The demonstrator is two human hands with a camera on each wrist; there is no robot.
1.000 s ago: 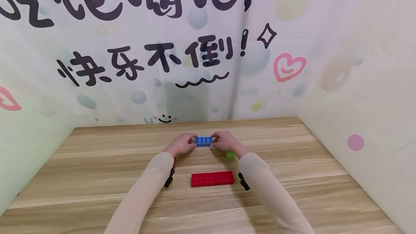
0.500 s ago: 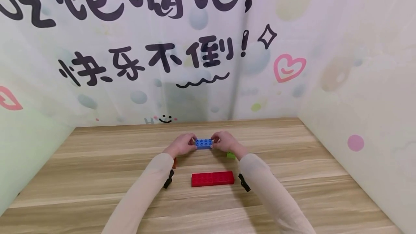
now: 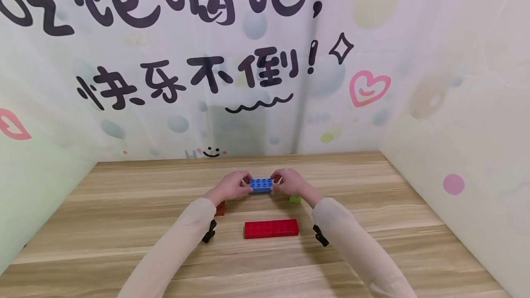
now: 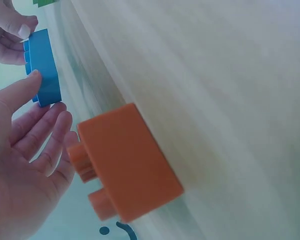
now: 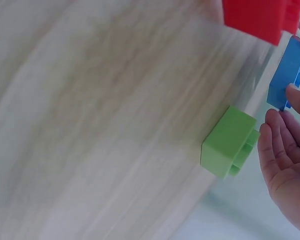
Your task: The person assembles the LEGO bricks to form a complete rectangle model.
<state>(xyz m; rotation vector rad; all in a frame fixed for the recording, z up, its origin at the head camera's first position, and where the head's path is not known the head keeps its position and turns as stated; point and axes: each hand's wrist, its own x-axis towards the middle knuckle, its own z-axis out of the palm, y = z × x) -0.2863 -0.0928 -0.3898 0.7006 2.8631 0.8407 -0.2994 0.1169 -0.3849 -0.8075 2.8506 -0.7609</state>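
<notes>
A blue toy building brick [image 3: 261,186] with two rows of studs lies lengthwise between both hands at the far middle of the table. My left hand [image 3: 233,185] pinches its left end, thumb near me and fingers behind. At the right end my right hand [image 3: 290,182] grips it the same way. In the left wrist view the left thumb presses the blue brick's [image 4: 44,67] near side, with the other fingers spread below. The right wrist view has the right hand [image 5: 287,150] at the other end of the blue brick [image 5: 287,75].
Nearer me lies a long red block [image 3: 271,229], seemingly two bricks end to end. A small orange brick [image 3: 221,209] stands beside the left wrist, and a small green brick [image 3: 295,199] is under the right wrist. A printed cloth wall [image 3: 265,128] closes off the wooden table's back.
The blue brick has come slightly towards me with both hands on it. My forearms have spread a little apart, showing more of the orange brick. The red block stays put.
</notes>
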